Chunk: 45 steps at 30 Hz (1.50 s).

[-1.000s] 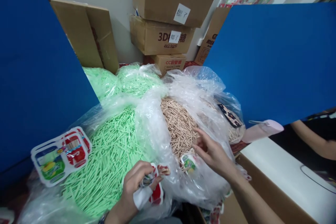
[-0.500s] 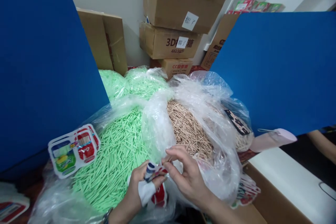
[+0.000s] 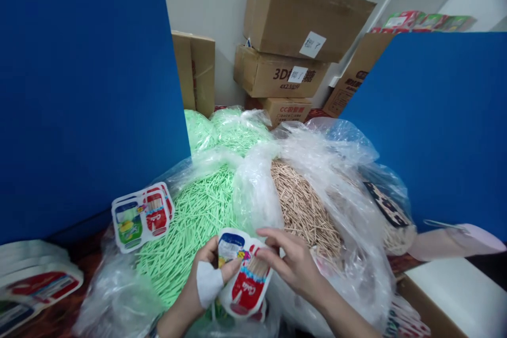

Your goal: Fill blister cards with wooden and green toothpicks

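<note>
For steady handling, the left hand would do best to hold its thumb near the edge of the printed pack, with the fingers spread flat behind so the shape does not buckle. The right hand calls for a light touch: fingertips only, working along the upper edge beside the picture of pale sticks, without pressing hard enough to crease the front.

As for where things lie, two similar packs rest overlapped at the left, on the edge of the heap of green sticks. Next comes the left hand, a white wrap around the base of its thumb; it pinches the pack on the left side, thumb on the front. The pack sits between the two hands, printed face up and tilted, its red half toward the right. The right hand's thumb and forefinger are at its upper right corner; the fingers hide the contact, so I cannot tell whether they pinch it or hold something small. Beyond that hand lie the brown sticks in clear plastic.
</note>
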Tool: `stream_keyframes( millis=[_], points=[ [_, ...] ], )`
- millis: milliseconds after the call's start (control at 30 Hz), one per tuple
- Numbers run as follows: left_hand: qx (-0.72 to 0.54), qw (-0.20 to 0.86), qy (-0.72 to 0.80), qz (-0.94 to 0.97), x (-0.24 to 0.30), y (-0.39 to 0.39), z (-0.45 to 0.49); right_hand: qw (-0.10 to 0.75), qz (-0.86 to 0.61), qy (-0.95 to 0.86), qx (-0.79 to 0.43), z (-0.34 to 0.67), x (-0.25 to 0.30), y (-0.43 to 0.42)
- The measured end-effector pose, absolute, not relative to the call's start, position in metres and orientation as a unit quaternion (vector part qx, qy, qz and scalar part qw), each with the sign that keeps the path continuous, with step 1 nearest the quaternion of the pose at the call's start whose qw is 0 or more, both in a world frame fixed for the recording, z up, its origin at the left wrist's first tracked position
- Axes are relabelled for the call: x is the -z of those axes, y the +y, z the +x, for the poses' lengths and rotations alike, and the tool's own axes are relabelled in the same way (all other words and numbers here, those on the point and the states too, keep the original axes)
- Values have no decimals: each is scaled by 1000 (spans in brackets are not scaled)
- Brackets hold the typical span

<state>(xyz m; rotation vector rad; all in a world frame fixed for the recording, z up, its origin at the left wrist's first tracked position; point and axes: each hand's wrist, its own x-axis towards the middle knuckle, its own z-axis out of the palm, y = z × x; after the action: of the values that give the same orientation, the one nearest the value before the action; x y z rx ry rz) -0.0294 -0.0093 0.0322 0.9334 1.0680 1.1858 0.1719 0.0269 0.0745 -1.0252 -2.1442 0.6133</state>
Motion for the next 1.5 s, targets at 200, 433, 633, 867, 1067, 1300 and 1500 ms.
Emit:
stream_keyframes(
  millis=[200, 433, 633, 867, 1067, 1300, 1500],
  points=[
    [-460, 469, 538, 528, -22, -39, -47, 260, -338, -857, -288, 135, -72, 21],
    [-384, 424, 558, 601, -21, -68, -78, 277, -216, -927, -131, 104, -50, 5],
    [-290, 309, 540, 727, -27, -67, -96, 222, -179, -957, -52, 94, -55, -2],
    [-377, 296, 582, 657, -24, -58, -102, 226, -281, -881, -307, 101, -71, 27],
    [-460, 310, 608, 568, -20, -50, -121, 45, -492, -850, -182, 96, -23, 46],
    [-503, 332, 597, 529, -8, -42, -117, -70, -550, -828, -82, 71, -3, 38],
    [-516, 357, 576, 524, 1, -37, -112, -60, -532, -840, -87, 70, -2, 35]
  ],
)
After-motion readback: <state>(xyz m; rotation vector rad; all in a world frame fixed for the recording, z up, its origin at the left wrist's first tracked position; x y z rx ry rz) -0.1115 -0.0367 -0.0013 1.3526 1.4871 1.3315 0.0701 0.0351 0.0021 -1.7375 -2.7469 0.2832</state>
